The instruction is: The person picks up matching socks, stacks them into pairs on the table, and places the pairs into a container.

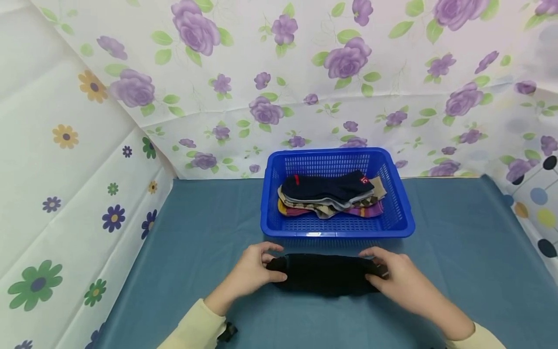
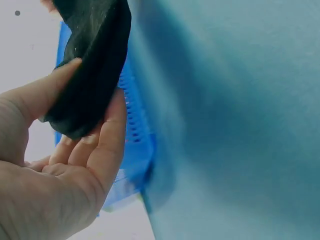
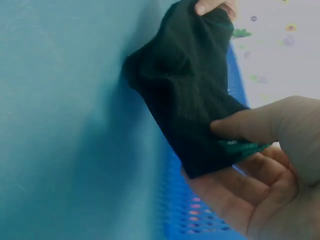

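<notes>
A black sock [image 1: 327,274] is stretched sideways between both hands, just in front of the blue basket. My left hand [image 1: 255,269] pinches one end of it between thumb and fingers. At the other end my right hand [image 1: 398,278] grips it the same way, thumb on top and fingers beneath. The right wrist view shows the sock [image 3: 185,85] with a bit of green marking near the right thumb. In the left wrist view the rounded end of the sock [image 2: 90,85] hangs over the left fingers.
A blue plastic basket [image 1: 337,233] stands behind the hands, against the flowered back sheet [image 1: 244,63]. Inside lie several stacked socks [image 1: 327,191], a dark navy one on top. Blue-green cloth [image 1: 209,218] covers the table. Patterned sheets [image 1: 65,194] rise at both sides.
</notes>
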Demonstrator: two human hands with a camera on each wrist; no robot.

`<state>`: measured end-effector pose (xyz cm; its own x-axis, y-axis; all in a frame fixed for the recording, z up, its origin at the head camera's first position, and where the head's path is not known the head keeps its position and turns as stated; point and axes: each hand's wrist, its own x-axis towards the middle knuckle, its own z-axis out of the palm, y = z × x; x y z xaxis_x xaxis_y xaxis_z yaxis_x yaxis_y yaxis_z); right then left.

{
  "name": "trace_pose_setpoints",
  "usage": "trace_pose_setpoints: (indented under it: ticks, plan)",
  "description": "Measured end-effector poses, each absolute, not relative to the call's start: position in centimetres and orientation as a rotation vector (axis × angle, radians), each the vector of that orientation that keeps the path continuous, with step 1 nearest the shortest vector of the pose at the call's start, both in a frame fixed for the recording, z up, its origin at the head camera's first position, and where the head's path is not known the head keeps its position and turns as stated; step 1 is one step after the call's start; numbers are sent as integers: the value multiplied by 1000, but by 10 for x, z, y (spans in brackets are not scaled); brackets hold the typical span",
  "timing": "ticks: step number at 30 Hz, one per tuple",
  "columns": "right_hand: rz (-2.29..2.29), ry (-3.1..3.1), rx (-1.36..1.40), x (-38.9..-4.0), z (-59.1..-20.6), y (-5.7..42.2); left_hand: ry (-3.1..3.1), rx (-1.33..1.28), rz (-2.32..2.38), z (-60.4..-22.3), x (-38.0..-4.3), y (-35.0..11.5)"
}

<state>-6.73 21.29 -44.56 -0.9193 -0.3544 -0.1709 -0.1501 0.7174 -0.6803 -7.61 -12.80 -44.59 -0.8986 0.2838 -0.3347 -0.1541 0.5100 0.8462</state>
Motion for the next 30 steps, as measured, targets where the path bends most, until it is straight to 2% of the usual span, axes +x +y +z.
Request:
trace_pose_setpoints:
  ticks: [8, 14, 22, 30]
  plan:
    - [-1166, 2683, -580, -68, -398, 231, 2376, 190, 1537, -400, -75, -128]
    - [-1166, 2784, -668, -80, -367, 238, 2399, 200, 1681, -371, -92, -126]
    - [-1139, 2910, -713, -115, -336, 242, 2536, 353, 1654, -334, -142, -125]
    - [-1057, 3009, -708, -176, -307, 240, 2799, 332, 1529, -317, -201, -118]
